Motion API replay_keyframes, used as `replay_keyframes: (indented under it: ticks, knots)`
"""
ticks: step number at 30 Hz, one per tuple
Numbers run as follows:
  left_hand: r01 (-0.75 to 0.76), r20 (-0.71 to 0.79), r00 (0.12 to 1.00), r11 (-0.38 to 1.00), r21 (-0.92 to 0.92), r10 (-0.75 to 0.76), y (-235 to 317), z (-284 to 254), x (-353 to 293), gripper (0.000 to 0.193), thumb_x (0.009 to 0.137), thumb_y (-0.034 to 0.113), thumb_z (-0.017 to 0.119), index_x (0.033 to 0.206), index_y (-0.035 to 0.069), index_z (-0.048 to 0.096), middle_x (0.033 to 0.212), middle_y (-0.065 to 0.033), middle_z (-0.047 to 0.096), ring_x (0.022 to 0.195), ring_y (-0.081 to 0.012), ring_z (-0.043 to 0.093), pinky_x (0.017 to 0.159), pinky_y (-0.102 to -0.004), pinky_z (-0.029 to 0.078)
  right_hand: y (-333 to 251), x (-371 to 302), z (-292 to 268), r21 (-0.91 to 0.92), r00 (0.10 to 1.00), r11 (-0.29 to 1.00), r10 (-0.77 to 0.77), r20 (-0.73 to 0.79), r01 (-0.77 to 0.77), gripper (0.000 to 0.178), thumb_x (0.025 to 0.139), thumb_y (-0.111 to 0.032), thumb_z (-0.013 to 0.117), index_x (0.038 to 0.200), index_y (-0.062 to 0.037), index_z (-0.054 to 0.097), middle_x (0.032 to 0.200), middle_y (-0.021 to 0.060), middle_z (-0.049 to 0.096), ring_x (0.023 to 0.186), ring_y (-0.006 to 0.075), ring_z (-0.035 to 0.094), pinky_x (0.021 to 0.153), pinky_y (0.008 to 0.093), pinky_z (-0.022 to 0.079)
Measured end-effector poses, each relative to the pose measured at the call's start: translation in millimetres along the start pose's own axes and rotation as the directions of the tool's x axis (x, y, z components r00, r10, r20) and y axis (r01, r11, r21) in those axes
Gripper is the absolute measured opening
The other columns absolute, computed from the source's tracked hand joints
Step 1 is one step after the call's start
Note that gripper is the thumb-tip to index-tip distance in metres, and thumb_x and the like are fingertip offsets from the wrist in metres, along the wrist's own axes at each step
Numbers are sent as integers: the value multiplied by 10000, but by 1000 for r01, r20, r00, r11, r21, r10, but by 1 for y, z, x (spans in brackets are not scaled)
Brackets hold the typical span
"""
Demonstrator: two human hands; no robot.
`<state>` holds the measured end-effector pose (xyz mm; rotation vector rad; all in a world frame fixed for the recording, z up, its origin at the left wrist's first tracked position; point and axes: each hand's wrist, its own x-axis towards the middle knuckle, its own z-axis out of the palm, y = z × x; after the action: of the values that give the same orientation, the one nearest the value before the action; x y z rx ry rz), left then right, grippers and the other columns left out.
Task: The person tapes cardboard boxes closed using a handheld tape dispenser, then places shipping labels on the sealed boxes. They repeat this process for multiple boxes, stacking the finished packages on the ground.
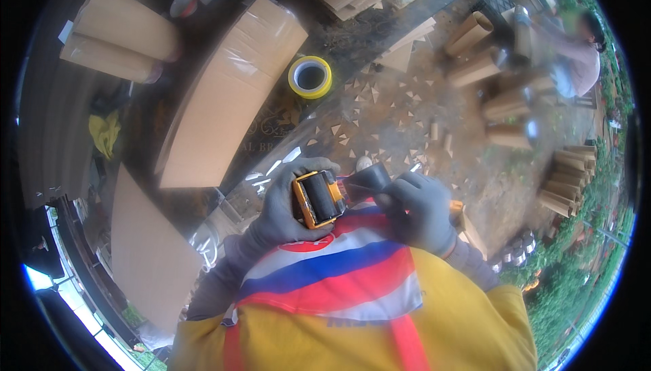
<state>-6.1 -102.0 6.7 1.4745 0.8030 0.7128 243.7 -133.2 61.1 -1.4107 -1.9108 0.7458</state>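
My left hand (281, 201), in a grey glove, holds a small roller tool (320, 199) with an orange-yellow frame and a black roller, close in front of my chest. The roller faces up. To its right, my gloved right hand (424, 211) is closed around a black tapered piece (367, 181). That piece points toward the roller tool. Whether the two are joined or only close together I cannot tell. A white rounded thing (364, 163) shows just beyond the black piece.
A long brown cardboard stack (234, 103) lies on the dark table, with a yellow tape roll (310, 77) beside it. Brown cardboard tubes (125, 28) stand far left. Triangular scraps (366, 93) litter the ground. At right, another person (580, 66) is among more tubes (468, 35).
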Motion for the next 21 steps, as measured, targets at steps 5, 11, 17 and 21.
replay_keyframes:
  ticks: [5,11,17,21]
  knots:
    - [-17,-1,1000,997,-74,17,1,0,3,829,595,19,893,1319,44,491,1290,-120,576,1158,-203,581,1002,-355,493,0,-4,3,-153,999,987,-42,26,46,126,738,-107,751,824,-102,659,688,87,575,588,314,590,526,416,439]
    - [-73,-42,997,995,-70,70,5,-3,1,832,602,10,882,1329,28,477,1225,-119,575,1185,-223,570,1024,-366,472,2,-7,14,-8,999,1000,-24,-30,24,111,745,-108,742,829,-106,669,697,118,576,608,337,592,532,425,441]
    - [43,-134,989,992,-116,-59,10,-5,-2,792,645,7,849,1335,26,460,1265,-132,551,1208,-215,543,1042,-365,456,31,-3,10,251,948,937,285,-140,-245,117,921,-184,674,925,-67,674,682,76,558,604,187,582,553,352,467]
    - [17,-368,916,933,-358,-158,3,-5,-3,722,670,-71,786,1307,38,466,1250,-127,555,1106,-186,575,1000,-385,502,118,35,10,837,770,375,633,83,-398,257,1033,-262,543,932,-45,638,702,0,561,594,118,505,556,258,412]
